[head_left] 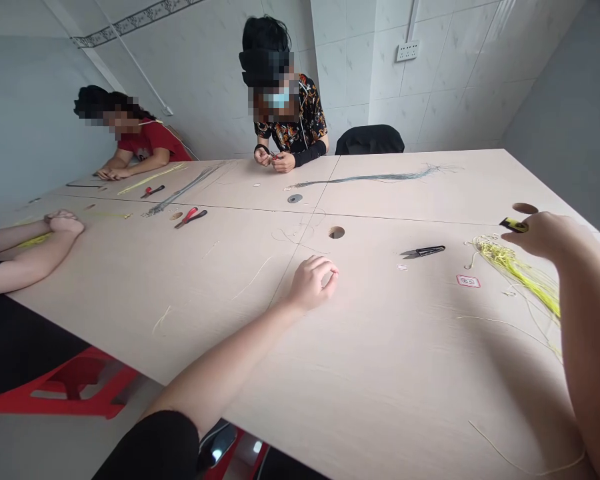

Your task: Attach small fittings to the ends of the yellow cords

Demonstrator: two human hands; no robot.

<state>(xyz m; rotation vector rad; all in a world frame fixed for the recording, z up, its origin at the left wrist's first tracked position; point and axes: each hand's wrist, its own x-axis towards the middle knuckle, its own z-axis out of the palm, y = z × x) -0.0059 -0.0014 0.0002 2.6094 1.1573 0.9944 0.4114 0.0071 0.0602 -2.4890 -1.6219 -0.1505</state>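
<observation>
My left hand [314, 285] rests on the middle of the table, thumb and fingertips pressed together in a ring. Whatever they may pinch is too small to make out. My right hand [550, 235] is closed around a small yellow-and-black object [514, 225], only one end of which sticks out. Just below that hand lies a bundle of yellow cords [523, 270], partly hidden by my forearm. Black thread snips [424, 252] lie to the left of the bundle. A small red-bordered label [468, 281] is on the tabletop nearby.
The pale table [380, 373] has round holes, such as one hole [337, 232] near the middle. Two people sit opposite; another person's arms [45, 247] rest at the left. Red-handled pliers [190, 218] and a bundle of grey cords [375, 178] lie farther back.
</observation>
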